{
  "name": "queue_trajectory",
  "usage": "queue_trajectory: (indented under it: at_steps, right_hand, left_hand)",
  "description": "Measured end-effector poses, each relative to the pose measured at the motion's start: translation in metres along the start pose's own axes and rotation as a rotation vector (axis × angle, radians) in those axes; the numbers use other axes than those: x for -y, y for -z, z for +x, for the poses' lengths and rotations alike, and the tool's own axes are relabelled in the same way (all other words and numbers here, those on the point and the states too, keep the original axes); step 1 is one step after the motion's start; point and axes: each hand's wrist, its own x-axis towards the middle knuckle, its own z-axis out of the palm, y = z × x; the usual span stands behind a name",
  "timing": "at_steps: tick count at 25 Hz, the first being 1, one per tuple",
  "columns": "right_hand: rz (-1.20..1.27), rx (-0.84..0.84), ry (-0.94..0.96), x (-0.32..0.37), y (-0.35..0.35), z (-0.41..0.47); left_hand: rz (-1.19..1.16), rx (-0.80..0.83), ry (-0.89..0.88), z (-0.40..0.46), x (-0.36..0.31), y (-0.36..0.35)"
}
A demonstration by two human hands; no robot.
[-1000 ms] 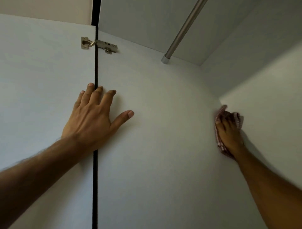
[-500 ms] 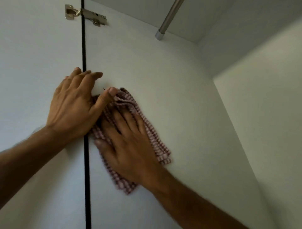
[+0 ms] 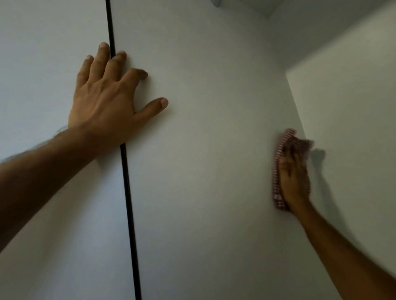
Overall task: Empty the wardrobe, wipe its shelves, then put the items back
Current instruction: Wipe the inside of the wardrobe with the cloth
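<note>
Our right hand, pressing the checked cloth flat, has swept from beside the splayed left hand to the wardrobe's back corner, so wiping continues.

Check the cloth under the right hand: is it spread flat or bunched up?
Bunched. The cloth shows as a narrow crumpled strip beside and above the right hand, which presses it to the wall; motion blur hides finer folds.

- dark vertical gap: thin black line running top to bottom, leaning slightly right lower down
- pale flat panel: left of the gap, plain white, touching it
- grey round rod end: right of the gap, at the top edge, mostly cut off
- soft shadow: far right of the gap, on the lit white wall
</note>
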Motion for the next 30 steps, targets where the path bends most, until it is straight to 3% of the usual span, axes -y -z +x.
queue_trajectory:
  at_steps: [3, 6, 8, 10, 13, 17, 19, 21, 25, 27, 30]
  right_hand:
    - [-0.008, -0.03, 0.367, 0.111, -0.022, -0.081]
    - [-0.012, 0.236, 0.736, 0.201, -0.025, -0.202]
    - [-0.004, 0.335, 0.86, 0.209, -0.016, -0.233]
    - [0.016, 0.338, 0.952, 0.175, -0.006, -0.21]
    - [-0.033, 0.204, 0.818, 0.072, 0.003, -0.148]
    - [-0.113, 0.053, 0.138, -0.082, 0.02, -0.073]
    - [-0.096, 0.012, -0.061, -0.112, 0.029, -0.062]
    - [-0.05, -0.018, -0.114, -0.108, 0.024, -0.07]
    - [-0.085, -0.031, 0.021, -0.008, 0.002, -0.125]
    - [-0.055, 0.064, 0.272, 0.06, -0.003, -0.188]
    - [-0.017, 0.367, 0.772, 0.142, -0.002, -0.285]
  left_hand:
    - [0.009, 0.009, -0.001, 0.002, 0.001, 0.001]
    - [0.03, -0.007, -0.005, 0.001, 0.002, -0.001]
    - [0.037, -0.03, -0.024, -0.001, 0.004, -0.006]
    - [-0.016, -0.062, -0.042, 0.001, 0.007, -0.016]
    - [-0.142, -0.073, -0.043, 0.006, 0.015, -0.031]
    - [-0.084, -0.058, -0.038, 0.008, 0.021, -0.042]
    - [-0.081, -0.048, -0.03, 0.009, 0.018, -0.039]
    - [-0.091, -0.017, -0.024, 0.007, 0.015, -0.032]
    - [-0.043, 0.052, -0.024, -0.008, -0.007, -0.016]
    - [-0.009, 0.064, -0.028, -0.018, -0.026, -0.011]
    - [-0.046, 0.089, -0.063, -0.027, -0.049, -0.012]
